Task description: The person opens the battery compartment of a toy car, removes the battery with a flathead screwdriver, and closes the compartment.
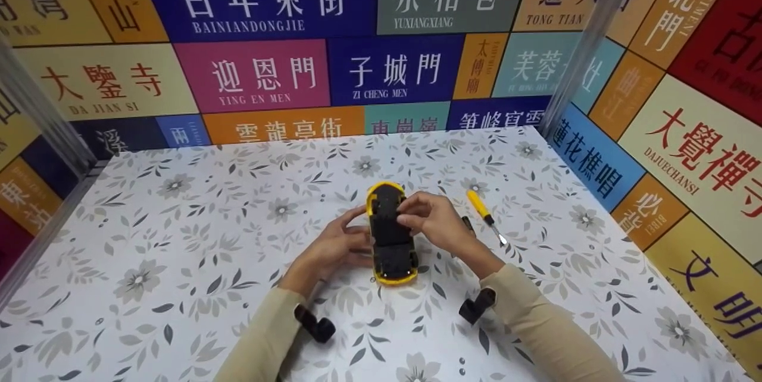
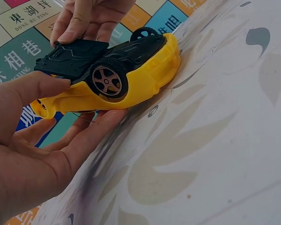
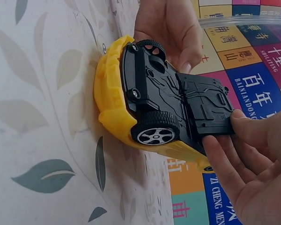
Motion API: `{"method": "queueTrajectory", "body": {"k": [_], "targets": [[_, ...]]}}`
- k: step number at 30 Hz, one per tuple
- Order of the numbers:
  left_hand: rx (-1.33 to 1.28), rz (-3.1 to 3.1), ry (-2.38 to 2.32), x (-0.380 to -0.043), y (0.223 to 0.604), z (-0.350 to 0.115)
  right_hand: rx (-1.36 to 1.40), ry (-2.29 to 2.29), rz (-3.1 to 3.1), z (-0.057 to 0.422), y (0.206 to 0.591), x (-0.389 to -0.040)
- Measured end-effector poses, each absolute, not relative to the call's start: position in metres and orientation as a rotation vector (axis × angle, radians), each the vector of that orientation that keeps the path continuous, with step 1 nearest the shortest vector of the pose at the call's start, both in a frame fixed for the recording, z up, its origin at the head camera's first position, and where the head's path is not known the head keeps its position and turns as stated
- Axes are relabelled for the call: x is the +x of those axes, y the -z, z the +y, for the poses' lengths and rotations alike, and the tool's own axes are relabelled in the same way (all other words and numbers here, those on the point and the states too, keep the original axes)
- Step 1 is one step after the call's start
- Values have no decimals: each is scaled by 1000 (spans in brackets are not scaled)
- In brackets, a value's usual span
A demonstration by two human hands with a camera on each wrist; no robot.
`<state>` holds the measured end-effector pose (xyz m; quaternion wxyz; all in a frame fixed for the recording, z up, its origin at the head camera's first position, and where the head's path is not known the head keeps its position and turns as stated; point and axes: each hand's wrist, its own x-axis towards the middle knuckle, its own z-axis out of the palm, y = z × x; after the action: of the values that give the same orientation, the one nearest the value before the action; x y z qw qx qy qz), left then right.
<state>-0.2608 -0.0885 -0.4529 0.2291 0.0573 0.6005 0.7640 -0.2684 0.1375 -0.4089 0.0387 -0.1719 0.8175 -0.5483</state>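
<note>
A yellow toy car (image 1: pixel 394 260) is held belly up over the table, its black underside facing the head camera. My left hand (image 1: pixel 339 242) grips the car's yellow body from the side, thumb on the upper edge and fingers beneath. On the opposite side my right hand (image 1: pixel 437 221) pinches a black chassis plate (image 3: pixel 208 103) between thumb and fingers. In both wrist views this plate tilts up from the rest of the underside. Black wheels (image 2: pixel 107 80) with spoked hubs show at the near end. The fingers of my left hand under the car are partly hidden.
A screwdriver (image 1: pixel 483 208) with a yellow handle lies on the table right of the car. Beside it is a small dark piece (image 1: pixel 468 224), partly behind my right wrist. The floral-patterned tabletop (image 1: pixel 196 239) is bordered by sign-printed panels (image 1: pixel 262 72) at the back and sides.
</note>
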Motion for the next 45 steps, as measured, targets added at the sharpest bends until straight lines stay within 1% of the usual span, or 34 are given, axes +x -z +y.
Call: {"method": "queueTrajectory", "body": {"k": [26, 37, 45], "targets": [[168, 1665, -2120, -260, 455, -88, -432, 1716, 2498, 137, 416, -271], [148, 1669, -2102, -263, 455, -89, -409, 1459, 2767, 137, 414, -266], [148, 1691, -2082, -262, 455, -88, -346, 1451, 2812, 135, 419, -266]]}}
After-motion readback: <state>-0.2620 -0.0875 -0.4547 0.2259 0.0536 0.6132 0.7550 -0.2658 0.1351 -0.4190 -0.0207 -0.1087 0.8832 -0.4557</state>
